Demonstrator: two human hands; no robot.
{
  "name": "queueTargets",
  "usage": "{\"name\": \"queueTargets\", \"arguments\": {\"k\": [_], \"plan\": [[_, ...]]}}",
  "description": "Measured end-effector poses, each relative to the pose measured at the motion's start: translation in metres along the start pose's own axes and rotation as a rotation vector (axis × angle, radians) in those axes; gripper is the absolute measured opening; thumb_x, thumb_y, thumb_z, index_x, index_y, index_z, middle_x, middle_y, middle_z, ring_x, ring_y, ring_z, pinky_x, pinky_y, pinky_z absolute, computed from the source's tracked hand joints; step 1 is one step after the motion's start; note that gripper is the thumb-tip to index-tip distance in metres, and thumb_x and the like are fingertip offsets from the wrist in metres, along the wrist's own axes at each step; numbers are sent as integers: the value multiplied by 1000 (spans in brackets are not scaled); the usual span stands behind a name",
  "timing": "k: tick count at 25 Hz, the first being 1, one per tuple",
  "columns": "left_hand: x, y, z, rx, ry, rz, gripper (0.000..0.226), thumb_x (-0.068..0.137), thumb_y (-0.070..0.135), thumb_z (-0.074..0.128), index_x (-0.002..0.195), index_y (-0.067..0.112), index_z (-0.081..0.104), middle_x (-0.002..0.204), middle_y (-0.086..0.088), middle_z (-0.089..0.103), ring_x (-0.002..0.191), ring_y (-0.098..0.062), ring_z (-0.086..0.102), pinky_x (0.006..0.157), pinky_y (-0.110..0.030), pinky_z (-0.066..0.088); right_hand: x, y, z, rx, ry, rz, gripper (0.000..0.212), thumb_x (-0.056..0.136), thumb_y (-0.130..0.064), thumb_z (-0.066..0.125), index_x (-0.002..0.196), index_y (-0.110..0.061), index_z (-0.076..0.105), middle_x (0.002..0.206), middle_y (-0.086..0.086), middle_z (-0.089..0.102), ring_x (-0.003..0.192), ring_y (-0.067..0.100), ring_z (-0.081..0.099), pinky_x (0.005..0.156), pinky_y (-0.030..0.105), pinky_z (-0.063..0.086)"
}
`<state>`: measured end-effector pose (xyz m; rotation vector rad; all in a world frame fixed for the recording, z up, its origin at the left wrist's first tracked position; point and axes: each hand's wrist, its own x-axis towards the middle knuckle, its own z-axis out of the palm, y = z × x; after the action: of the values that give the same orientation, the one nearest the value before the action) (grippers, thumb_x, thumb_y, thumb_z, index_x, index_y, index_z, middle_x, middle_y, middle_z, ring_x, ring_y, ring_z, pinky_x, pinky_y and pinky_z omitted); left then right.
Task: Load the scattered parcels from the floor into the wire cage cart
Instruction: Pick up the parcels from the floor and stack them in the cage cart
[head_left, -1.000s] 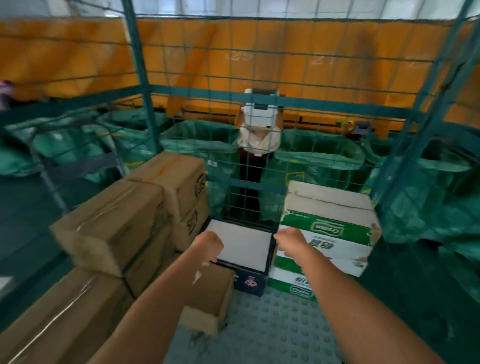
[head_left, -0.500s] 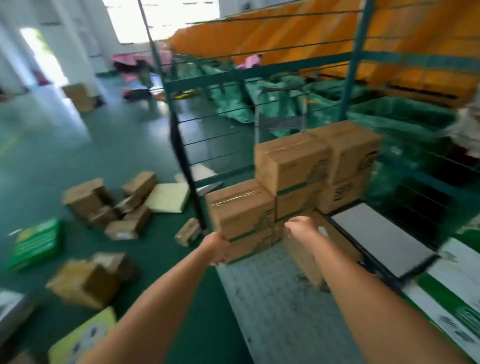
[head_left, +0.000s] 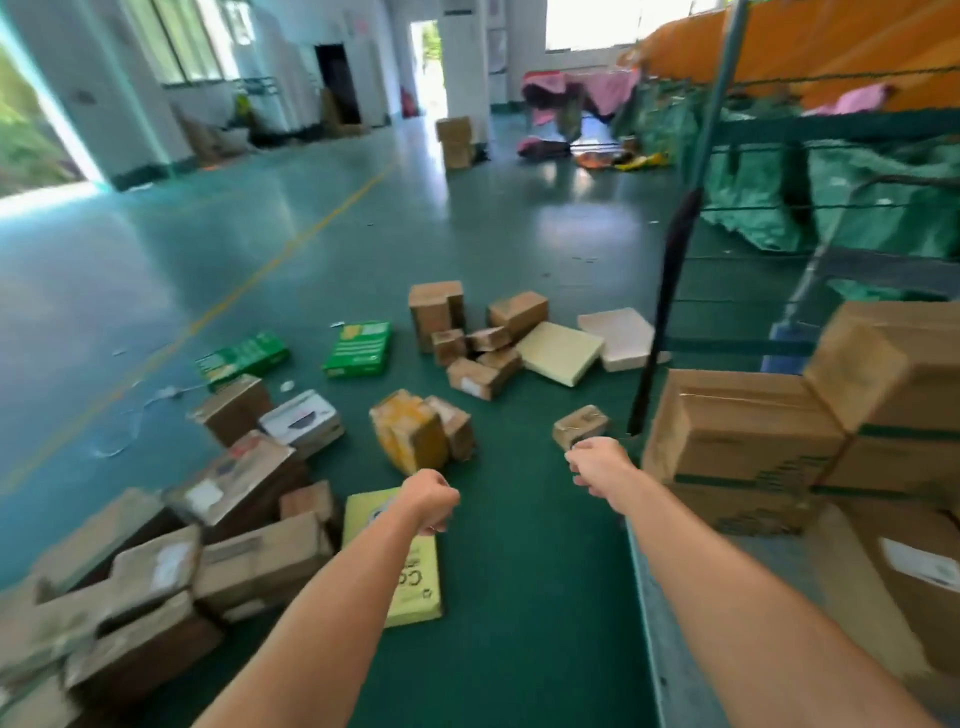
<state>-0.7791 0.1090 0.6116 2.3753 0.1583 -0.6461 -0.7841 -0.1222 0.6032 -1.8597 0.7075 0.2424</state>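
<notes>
Both hands empty, fingers curled into loose fists: left hand (head_left: 429, 500) over a flat yellow parcel (head_left: 415, 577), right hand (head_left: 597, 464) just beside a small brown box (head_left: 579, 425). Scattered parcels (head_left: 467, 348) lie across the green floor (head_left: 524, 571). Wire cage cart (head_left: 670, 291) at right, brown cartons (head_left: 743, 441) stacked inside.

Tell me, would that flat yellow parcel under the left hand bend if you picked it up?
The flat yellow parcel looks thin and wide, so it would probably flex a little. It is likely light for its size. Lying flush on the green floor, its edge may be hard to grip.
</notes>
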Motion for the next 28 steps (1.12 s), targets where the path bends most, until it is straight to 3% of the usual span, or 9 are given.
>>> {"name": "queueTargets", "arguments": {"k": [2,7,11,16,22,28], "plan": [[5,-47,-38,-57,56,-60,8,91,13,49,89,8,55,87,-10,63,61,-19,59,59,-26,48,-8,-28,56,-46,-36,-43,7,92,-15,55,90,-22,56,77,4,57,71,22,55,47,24,34],[12,-171,-126,-171,150,-181,14,95,17,49,99,7,58,94,-12,65,75,-22,63,69,-32,55,-25,-88,198,-206,-137,-128,23,93,-17,56,116,-15,61,100,8,62,101,28,64,70,30,44],[16,-245,-180,-230,152,-276,22,96,17,49,115,9,56,106,-13,63,80,-21,63,54,-25,49,-38,-120,294,-327,-286,-158,28,94,-17,56,120,-9,61,110,13,65,103,30,64,75,33,47],[46,-303,-227,-337,220,-364,17,97,18,48,110,11,56,101,-10,62,78,-19,62,71,-32,56,-16,-161,382,-449,-389,-201,31,97,-12,52,127,-8,57,118,10,61,104,25,61,90,36,52],[107,-333,-290,-323,235,-453,15,98,16,48,111,12,56,102,-10,61,90,-21,64,80,-33,56,49,-210,479,-398,-475,-177,28,95,-13,51,122,-9,59,106,11,62,105,29,62,90,40,52],[165,-364,-354,-304,215,-518,17,99,16,48,114,12,54,97,-6,59,82,-16,60,70,-27,51,98,-259,567,-413,-553,-127,26,94,-19,55,119,-14,61,108,8,63,101,25,61,76,33,48]]}}
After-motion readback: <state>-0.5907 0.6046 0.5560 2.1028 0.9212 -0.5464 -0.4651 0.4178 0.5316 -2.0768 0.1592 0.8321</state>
